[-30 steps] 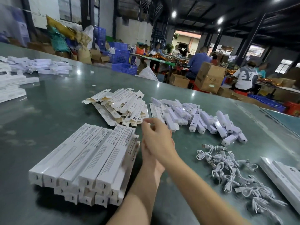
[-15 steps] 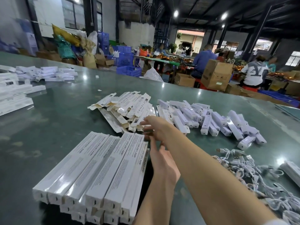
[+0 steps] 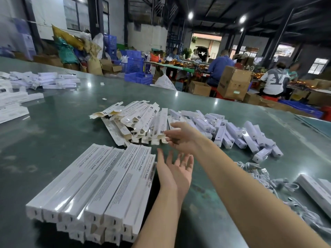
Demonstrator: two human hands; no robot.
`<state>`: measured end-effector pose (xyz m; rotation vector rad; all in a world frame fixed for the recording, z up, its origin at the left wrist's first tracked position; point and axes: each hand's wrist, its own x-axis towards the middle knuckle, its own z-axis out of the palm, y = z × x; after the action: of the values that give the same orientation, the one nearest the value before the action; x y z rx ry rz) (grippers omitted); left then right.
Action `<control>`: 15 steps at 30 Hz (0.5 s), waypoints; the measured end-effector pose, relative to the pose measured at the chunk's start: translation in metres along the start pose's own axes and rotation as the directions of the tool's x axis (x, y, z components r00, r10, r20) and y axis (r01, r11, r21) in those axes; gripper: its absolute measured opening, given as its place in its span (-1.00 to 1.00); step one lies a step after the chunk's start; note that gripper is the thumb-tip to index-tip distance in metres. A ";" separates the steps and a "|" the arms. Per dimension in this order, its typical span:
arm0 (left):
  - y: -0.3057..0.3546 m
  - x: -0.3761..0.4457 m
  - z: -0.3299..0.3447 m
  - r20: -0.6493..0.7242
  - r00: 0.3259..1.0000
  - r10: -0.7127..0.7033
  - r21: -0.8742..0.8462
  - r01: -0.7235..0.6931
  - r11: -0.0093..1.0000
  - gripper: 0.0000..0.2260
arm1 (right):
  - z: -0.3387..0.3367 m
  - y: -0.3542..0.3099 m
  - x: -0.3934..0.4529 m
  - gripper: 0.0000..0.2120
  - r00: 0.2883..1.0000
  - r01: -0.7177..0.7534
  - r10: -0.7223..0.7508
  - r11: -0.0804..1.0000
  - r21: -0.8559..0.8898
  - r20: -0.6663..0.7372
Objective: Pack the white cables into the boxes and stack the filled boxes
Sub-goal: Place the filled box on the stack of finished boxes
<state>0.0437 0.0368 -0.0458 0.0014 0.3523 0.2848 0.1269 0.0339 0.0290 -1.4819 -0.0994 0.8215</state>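
Observation:
A stack of long white filled boxes (image 3: 100,183) lies at the near left of the green table (image 3: 53,133). Beyond it sits a loose pile of flat open boxes (image 3: 136,120). My right hand (image 3: 180,136) reaches across with fingers spread, its fingertips at the near end of that pile, holding nothing. My left hand (image 3: 176,170) hovers palm up with straight fingers beside the stack, empty. Short white packs (image 3: 231,133) spread out to the right. White cables (image 3: 268,179) lie tangled at the right, partly behind my right forearm.
More long white boxes (image 3: 320,190) lie at the right edge. Further white boxes (image 3: 41,80) and flat packs (image 3: 10,104) sit at the far left of the table. Beyond the table's far edge are cardboard cartons (image 3: 232,83), blue crates (image 3: 138,76) and seated people (image 3: 274,81).
My right hand has stretched forward and left toward the flat open boxes. My left hand has opened, palm up, beside the stack. The view has shifted closer and left.

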 end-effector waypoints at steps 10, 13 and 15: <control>-0.003 -0.014 0.010 0.085 0.996 -0.001 0.351 -0.029 0.936 -0.54 | -0.090 0.035 -0.093 -0.71 1.000 0.021 -0.021 1.000 0.012 0.011; -0.008 -0.019 0.012 0.144 0.987 -0.069 0.596 -0.031 0.803 -0.61 | -0.104 0.057 -0.109 -0.72 0.999 0.043 -0.041 0.998 0.039 -0.031; -0.014 -0.020 0.011 0.236 0.971 -0.050 0.706 -0.135 0.695 -0.71 | -0.110 0.069 -0.116 -0.78 0.992 0.117 -0.115 0.993 0.032 -0.052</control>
<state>0.0336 0.0188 -0.0293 0.8287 0.2030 0.1721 0.0713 -0.1282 0.0003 -1.4487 -0.1314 0.6889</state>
